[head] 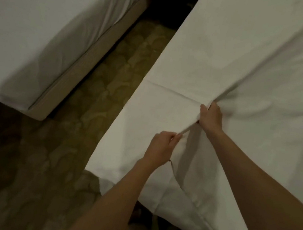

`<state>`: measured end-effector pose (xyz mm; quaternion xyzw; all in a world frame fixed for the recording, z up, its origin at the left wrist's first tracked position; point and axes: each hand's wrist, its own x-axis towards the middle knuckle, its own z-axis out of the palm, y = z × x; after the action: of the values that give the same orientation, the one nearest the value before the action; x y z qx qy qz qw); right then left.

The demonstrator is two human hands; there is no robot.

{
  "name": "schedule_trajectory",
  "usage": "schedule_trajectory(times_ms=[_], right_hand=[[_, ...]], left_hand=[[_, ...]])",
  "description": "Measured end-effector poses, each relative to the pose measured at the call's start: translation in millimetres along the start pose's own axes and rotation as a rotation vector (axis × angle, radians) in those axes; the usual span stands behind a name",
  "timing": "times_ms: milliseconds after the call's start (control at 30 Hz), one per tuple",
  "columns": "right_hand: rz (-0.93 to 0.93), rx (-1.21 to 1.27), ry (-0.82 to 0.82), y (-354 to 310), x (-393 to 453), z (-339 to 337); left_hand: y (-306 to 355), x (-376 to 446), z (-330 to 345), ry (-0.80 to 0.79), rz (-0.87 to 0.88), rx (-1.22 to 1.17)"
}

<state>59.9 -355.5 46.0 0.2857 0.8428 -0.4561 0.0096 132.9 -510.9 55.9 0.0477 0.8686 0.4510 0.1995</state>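
Observation:
A white sheet point(248, 69) covers the bed on the right, running from the near corner to the top of the view. My left hand point(160, 146) pinches a raised fold of the sheet near the bed's near left corner. My right hand point(210, 116) grips the same fold a little farther up, where the cloth bunches and creases fan out to the right. The fold is stretched tight between the two hands. Below them the sheet hangs down over the corner in loose flaps.
A second bed point(43, 25) with a white sheet and a beige base stands at the upper left. A patterned carpet point(91, 98) forms a narrow aisle between the two beds. The far end of the aisle is dark.

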Motion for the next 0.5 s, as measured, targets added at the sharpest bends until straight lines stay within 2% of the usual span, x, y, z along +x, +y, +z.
schedule_trajectory(times_ms=[333,500], right_hand=[[-0.048,-0.078,0.019,-62.1,8.2,84.8],[-0.068,-0.094,-0.089,-92.5,-25.3,151.4]], left_hand=[[-55.5,29.7,-81.6,0.004,-0.021,-0.102],[-111.9,16.4,-139.8,-0.016,-0.102,-0.113]])
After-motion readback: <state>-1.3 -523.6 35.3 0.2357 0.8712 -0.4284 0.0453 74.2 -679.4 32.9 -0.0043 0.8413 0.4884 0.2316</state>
